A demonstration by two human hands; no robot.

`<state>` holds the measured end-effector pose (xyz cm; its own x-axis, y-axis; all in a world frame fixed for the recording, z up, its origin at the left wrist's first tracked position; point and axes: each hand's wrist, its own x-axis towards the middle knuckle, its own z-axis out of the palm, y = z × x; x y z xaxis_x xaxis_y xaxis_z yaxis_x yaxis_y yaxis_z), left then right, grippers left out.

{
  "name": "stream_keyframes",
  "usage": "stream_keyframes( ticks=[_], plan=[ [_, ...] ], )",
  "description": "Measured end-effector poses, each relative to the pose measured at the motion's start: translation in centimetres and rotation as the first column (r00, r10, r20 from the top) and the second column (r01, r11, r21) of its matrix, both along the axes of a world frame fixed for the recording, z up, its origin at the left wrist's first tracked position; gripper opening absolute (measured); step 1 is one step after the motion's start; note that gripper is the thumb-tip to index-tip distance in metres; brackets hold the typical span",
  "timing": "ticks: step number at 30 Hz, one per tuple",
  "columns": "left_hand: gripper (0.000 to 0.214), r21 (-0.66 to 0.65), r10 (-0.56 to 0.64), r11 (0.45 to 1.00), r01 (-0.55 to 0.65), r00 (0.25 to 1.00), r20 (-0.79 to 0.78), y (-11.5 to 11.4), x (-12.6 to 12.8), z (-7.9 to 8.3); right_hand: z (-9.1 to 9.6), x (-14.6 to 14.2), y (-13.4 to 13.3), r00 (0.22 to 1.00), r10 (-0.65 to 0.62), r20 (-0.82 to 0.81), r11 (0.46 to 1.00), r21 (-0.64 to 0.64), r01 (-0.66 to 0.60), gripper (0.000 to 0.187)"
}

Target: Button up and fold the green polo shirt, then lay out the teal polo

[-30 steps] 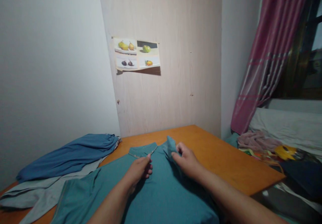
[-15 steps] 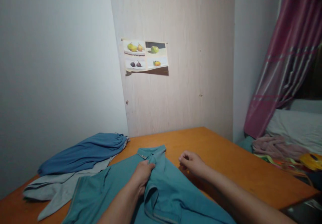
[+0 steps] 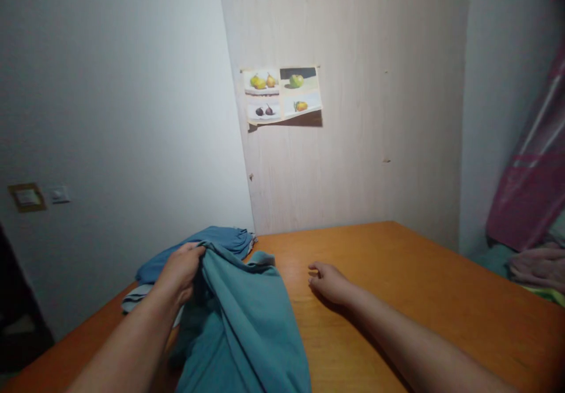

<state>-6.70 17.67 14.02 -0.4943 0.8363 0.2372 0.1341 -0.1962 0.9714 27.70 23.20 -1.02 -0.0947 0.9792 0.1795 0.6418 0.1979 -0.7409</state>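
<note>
A teal polo shirt (image 3: 247,322) lies bunched on the orange wooden table (image 3: 419,299), its collar end lifted. My left hand (image 3: 180,269) is closed on the shirt's upper part and holds it up over a pile of other clothes. My right hand (image 3: 329,281) rests on the bare table to the right of the shirt, fingers loosely curled with nothing in them, apart from the cloth.
A dark blue garment (image 3: 220,240) and a grey garment (image 3: 132,299) lie at the table's far left. Behind stand a wooden panel with a fruit picture (image 3: 282,94) and a white wall. A red curtain (image 3: 529,187) and a pink cloth (image 3: 538,266) are at the right.
My left hand has pulled the teal shirt to the left and bunched it over the blue pile. My right hand let go of the shirt and now rests on the table. The view swung left.
</note>
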Motion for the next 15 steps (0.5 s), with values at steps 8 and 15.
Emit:
stream_keyframes(
  ticks=[8, 15],
  plan=[
    [0.022, 0.044, 0.216, 0.973, -0.224, 0.965, 0.146, -3.0, -6.9, 2.3, 0.4, -10.4, 2.2, 0.971, 0.237, -0.019, 0.972, 0.007, -0.237, 0.069],
    [0.022, 0.091, 0.26, 0.957, -0.277, 0.952, 0.159, -5.5, -9.9, 3.0, 1.5, -16.3, 3.5, 0.949, 0.304, 0.082, 0.952, -0.002, -0.305, 0.076]
  ],
)
